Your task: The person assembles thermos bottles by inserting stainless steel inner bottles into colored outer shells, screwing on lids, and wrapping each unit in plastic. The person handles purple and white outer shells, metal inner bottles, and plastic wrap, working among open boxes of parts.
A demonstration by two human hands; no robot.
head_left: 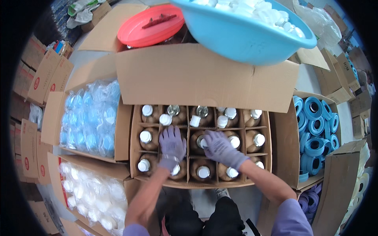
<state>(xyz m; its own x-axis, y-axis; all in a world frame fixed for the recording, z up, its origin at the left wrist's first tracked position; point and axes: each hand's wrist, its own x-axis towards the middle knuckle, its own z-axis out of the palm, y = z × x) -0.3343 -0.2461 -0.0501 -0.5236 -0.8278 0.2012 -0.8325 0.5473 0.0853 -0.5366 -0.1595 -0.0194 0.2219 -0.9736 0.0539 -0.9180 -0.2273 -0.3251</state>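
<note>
While gloved hands [225, 148] cover bottles [202, 170], flap [206, 76] and basin [246, 37] crowd far side.

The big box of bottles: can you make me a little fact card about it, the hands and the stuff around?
Box: brown cardboard, split into compartments
Bottles: many with white caps
Left hand: gloved, over a middle-row compartment; its grip is hidden
Right hand: gloved, fingers at a middle-row bottle's cap
Behind: blue basin, white pieces inside
Box's left: bagged blue pieces
Box's right: blue rings
</note>
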